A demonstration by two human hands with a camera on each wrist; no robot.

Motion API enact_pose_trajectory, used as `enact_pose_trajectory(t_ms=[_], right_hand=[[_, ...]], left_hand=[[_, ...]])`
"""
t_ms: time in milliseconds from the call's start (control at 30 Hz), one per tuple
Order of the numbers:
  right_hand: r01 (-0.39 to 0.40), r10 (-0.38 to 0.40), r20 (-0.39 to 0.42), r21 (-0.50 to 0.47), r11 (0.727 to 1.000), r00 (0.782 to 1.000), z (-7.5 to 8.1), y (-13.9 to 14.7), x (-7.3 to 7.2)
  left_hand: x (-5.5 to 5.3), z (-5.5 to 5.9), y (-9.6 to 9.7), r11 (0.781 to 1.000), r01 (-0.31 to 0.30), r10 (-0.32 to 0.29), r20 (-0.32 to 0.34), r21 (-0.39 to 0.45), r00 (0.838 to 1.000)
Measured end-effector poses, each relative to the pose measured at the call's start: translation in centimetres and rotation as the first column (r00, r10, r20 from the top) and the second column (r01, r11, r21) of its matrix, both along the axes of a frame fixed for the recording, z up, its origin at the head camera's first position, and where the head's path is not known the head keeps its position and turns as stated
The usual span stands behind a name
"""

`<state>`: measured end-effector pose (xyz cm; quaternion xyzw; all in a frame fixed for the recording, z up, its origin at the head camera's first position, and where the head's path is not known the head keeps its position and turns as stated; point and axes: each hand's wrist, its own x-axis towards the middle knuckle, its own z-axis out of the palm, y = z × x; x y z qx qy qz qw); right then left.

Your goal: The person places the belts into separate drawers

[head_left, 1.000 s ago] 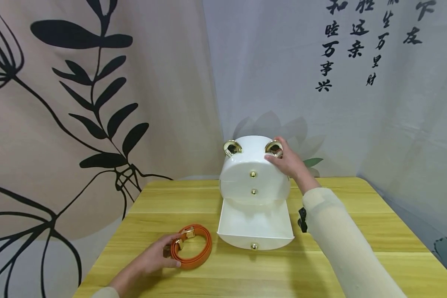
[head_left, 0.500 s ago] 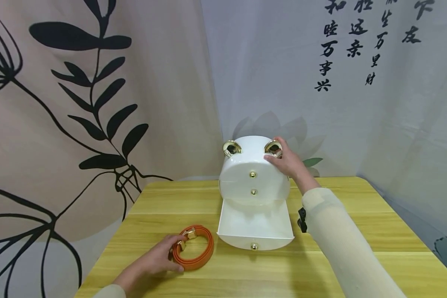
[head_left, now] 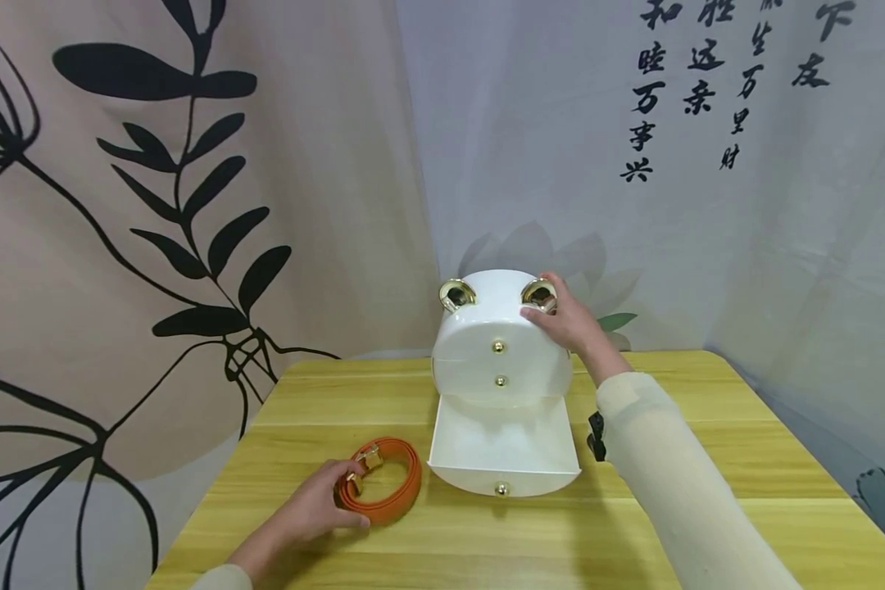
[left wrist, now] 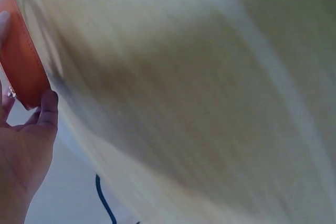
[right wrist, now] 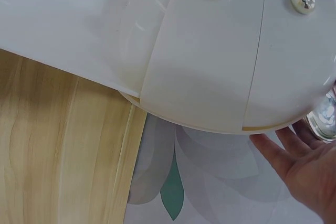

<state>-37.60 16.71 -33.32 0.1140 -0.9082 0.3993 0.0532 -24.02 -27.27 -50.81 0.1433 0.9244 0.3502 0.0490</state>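
Note:
My left hand [head_left: 317, 501] grips a coiled orange belt [head_left: 406, 497] by its left side, thumb at the near edge and fingers by the gold buckle [head_left: 371, 456]. In the left wrist view the belt [left wrist: 23, 59] shows edge-on between fingers and thumb, over the wooden table. A white rounded drawer box [head_left: 501, 360] with two gold ears stands at the table's back; its bottom drawer [head_left: 503, 447] is pulled out, with only a pale inside showing. My right hand [head_left: 571, 319] holds the box's top right beside the gold ear [head_left: 540, 295], fingertips at the rim in the right wrist view.
The wooden table [head_left: 302, 401] ends at a printed fabric backdrop [head_left: 339, 205] close behind the box. Two drawers above the open one are closed, each with a gold knob [head_left: 498, 347]. A small black object [head_left: 596, 436] shows at the right sleeve's edge.
My left hand has shifted slightly right, and the coiled belt has risen and tilted a little. The right hand, the box and its open drawer have stayed in place.

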Motion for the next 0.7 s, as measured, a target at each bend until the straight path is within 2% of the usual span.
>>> enact_pose_trajectory(t_ms=[100, 267, 700], right_hand=[[-0.001, 0.001, 0.002, 0.001, 1.000, 1.000, 0.1, -0.1, 0.0], [-0.001, 0.001, 0.005, 0.006, 1.000, 1.000, 0.2, -0.1, 0.1], [-0.008, 0.008, -0.003, 0.010, 1.000, 1.000, 0.0, 0.1, 0.1]], left_hand=[[-0.3, 0.6, -0.2, 1.000, -0.018, 0.018, -0.024, -0.005, 1.000], [-0.9, 1.8, -0.3, 0.999, -0.010, 0.008, -0.065, -0.033, 0.998], [-2.1, 5.8, 0.4, 0.997, -0.035, 0.025, -0.126, -0.075, 0.992]])
